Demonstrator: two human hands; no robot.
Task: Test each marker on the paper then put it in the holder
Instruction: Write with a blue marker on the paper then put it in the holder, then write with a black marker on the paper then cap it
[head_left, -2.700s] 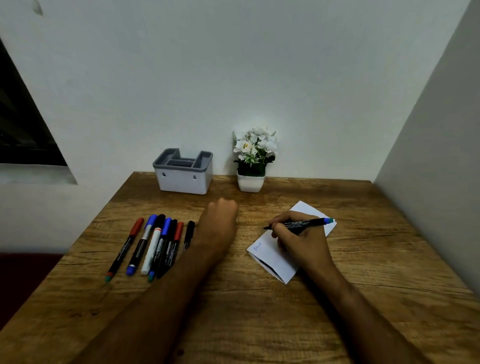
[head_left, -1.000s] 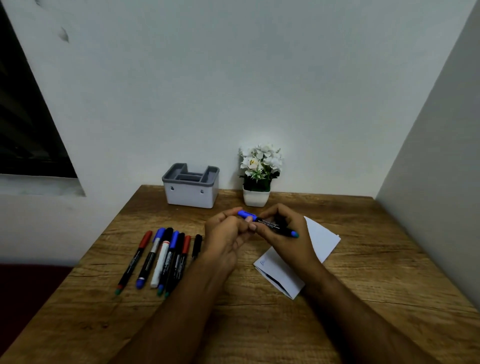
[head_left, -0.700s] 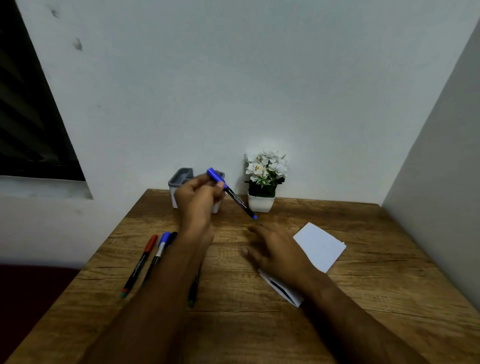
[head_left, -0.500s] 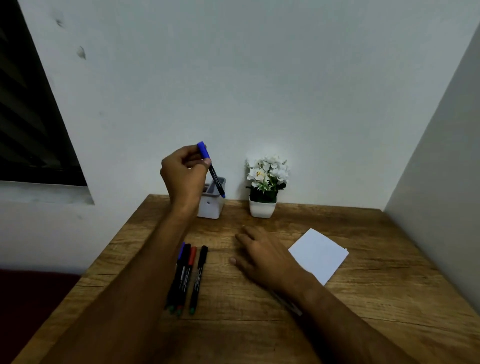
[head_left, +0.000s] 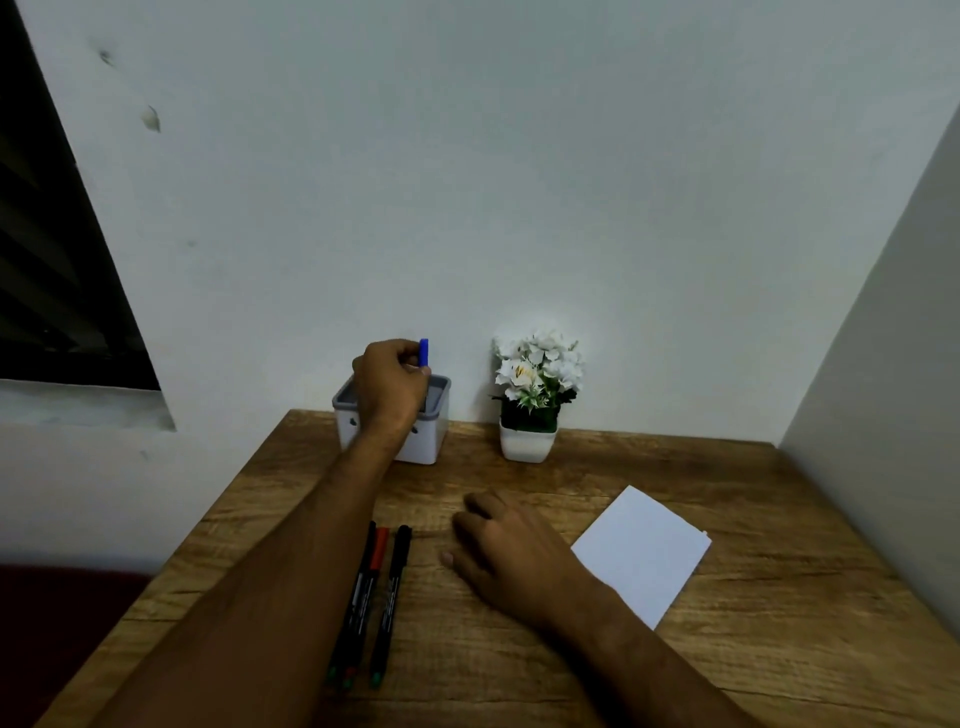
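Observation:
My left hand is over the grey and white holder at the back of the table, fingers closed on a blue-capped marker that stands upright with its lower end down inside the holder. Only the blue cap shows above my fingers. My right hand lies flat on the table, palm down, holding nothing. The folded white paper lies just right of it. Three markers show beside my left forearm, among them a red-capped marker and a black marker; my arm hides the others.
A small white pot of white flowers stands right of the holder against the back wall. A grey side wall borders the wooden table on the right. The table's left edge drops off beside my forearm.
My right hand tested the marker on the paper, both hands capped it, then my left hand carried it up and back and lowered it upright into the holder. My right hand settled flat on the table.

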